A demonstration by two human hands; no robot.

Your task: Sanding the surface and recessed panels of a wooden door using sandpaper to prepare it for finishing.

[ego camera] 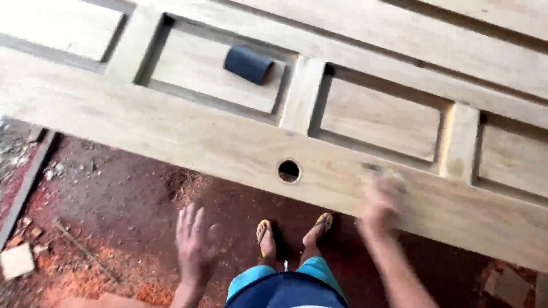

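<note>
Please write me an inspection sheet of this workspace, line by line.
Surface: an unfinished wooden door lies flat, with sunken panels and a round hole in its near rail.
Job's things: a dark roll of sandpaper rests on one panel, away from both hands.
Clutter: sawdust and wood scraps on the red floor.
Hands: the right hand, blurred, is at the door's near rail; the left hand is open, spread in the air below the door's edge, holding nothing.
Cables: nothing seen.
Surroundings: the person's feet in sandals stand beside the door.
</note>
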